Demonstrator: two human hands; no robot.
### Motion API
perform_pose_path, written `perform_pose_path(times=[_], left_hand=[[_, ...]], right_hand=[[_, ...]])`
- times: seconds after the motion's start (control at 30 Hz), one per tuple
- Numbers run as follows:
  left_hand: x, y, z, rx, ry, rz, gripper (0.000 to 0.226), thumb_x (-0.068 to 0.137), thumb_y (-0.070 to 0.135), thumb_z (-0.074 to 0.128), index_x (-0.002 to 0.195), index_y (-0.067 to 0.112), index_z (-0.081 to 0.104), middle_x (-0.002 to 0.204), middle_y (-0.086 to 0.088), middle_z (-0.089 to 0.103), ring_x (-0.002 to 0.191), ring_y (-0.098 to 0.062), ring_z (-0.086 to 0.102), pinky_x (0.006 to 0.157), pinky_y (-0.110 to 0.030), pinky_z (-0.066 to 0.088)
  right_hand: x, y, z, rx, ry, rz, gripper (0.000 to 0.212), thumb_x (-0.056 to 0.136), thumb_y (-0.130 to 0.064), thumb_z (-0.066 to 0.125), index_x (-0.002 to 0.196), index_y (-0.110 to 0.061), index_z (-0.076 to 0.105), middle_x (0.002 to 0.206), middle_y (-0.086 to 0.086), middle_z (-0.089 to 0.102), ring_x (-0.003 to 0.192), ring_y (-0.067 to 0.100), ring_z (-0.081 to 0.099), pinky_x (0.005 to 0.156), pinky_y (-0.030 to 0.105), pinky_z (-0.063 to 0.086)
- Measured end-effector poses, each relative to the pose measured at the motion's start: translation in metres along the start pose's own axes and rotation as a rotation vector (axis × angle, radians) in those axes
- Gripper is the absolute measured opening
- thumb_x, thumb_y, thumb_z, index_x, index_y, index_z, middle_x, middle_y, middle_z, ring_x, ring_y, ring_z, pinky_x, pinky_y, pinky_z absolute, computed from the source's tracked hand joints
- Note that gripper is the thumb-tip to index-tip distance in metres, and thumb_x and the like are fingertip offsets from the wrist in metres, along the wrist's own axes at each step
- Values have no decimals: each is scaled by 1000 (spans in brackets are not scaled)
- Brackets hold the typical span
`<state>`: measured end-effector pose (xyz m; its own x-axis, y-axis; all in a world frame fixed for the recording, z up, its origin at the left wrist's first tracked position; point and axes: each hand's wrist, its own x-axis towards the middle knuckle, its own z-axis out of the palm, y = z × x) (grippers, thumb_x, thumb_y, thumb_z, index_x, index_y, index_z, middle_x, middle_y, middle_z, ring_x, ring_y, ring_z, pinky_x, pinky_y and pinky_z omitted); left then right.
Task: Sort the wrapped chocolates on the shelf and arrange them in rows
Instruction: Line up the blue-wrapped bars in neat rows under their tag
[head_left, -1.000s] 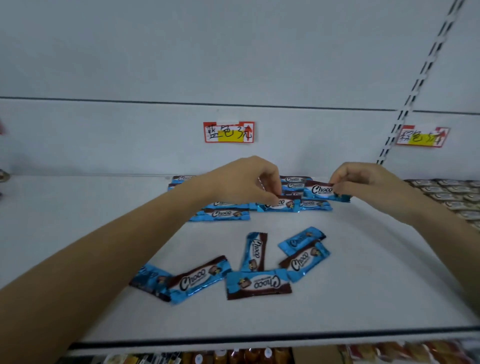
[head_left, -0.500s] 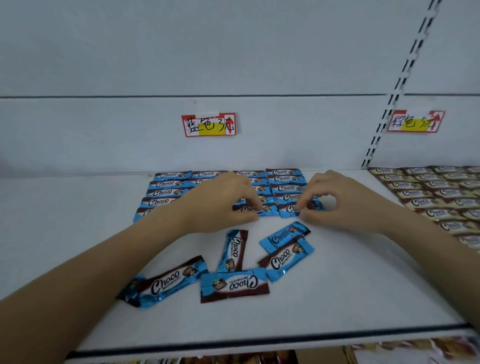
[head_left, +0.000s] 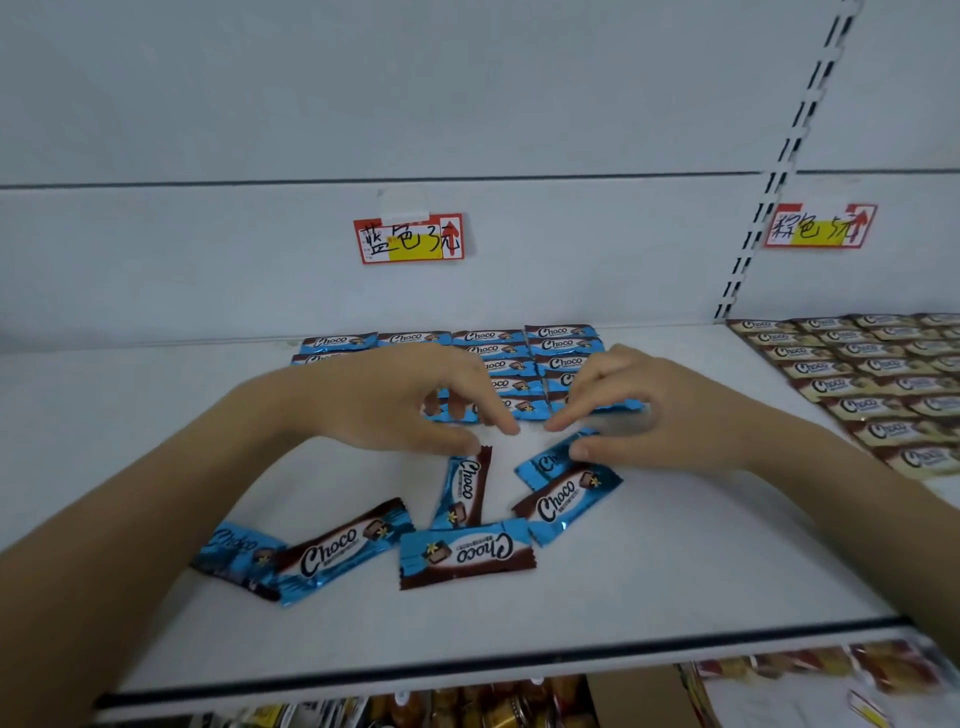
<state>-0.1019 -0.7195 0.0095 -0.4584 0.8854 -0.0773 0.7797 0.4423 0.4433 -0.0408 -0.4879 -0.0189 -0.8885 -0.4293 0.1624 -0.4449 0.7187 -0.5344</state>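
Blue foil, light and slick: these chocolates (head_left: 343, 551) will likely skid on the shelf (head_left: 675, 561) at a nudge, and the bar inside may snap if bent. Rows (head_left: 561, 345) sit at the back under a label (head_left: 409, 239); six loose ones (head_left: 467, 553) lie scattered nearer the edge. Left hand (head_left: 405, 400) and right hand (head_left: 660, 415) hang over the front row, fingers loosely curved, tips touching wrappers, gripping nothing I can see. Best to pinch a loose one across its flat middle, or by a crimped end.
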Motion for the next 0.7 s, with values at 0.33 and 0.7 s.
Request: perform_pose_path(times=[0.33, 0.7], left_hand=[[-3, -6, 0, 53, -183, -113, 19, 80, 39, 65, 90, 51, 54, 105, 24, 47, 94, 6, 44, 79, -11, 36], [-24, -11, -35, -236, -29, -156, 24, 67, 30, 71, 76, 14, 57, 77, 7, 72, 67, -7, 64, 64, -18, 51]], right_hand=[[0, -1, 1, 121, -8, 47, 19, 77, -18, 72, 74, -32, 60, 86, -8, 63, 86, 12, 57, 79, 23, 45], [11, -11, 5, 460, 81, 158, 17, 76, -1, 68, 78, -14, 56, 89, -9, 69, 88, 1, 65, 73, 15, 50]])
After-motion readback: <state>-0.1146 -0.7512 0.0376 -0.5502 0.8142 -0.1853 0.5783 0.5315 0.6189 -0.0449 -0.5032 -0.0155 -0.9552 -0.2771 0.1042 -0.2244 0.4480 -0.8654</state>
